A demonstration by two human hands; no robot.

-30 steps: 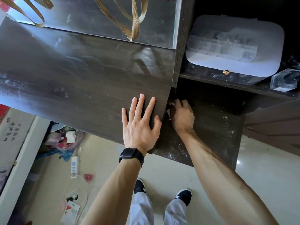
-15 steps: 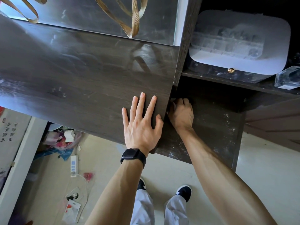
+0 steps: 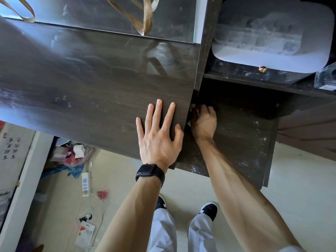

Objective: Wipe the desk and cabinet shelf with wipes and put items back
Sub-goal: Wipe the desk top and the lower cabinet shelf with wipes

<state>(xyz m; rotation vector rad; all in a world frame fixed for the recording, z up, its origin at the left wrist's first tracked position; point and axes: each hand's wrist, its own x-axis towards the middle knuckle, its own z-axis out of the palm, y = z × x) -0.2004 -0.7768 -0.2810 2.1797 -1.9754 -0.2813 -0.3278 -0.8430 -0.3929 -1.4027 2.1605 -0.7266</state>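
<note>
The left hand (image 3: 160, 137) lay flat, fingers spread, on the desk (image 3: 94, 91) while the right hand (image 3: 203, 122) curled round a bunched wipe (image 3: 192, 106) in the cabinet shelf (image 3: 243, 142) corner; so wadded, it risked smearing, not lifting, the dust specks (image 3: 197, 169).

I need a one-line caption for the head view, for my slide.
Left hand flat on the dark desk; right hand grips a white wipe at the left edge of the dusty shelf.
</note>
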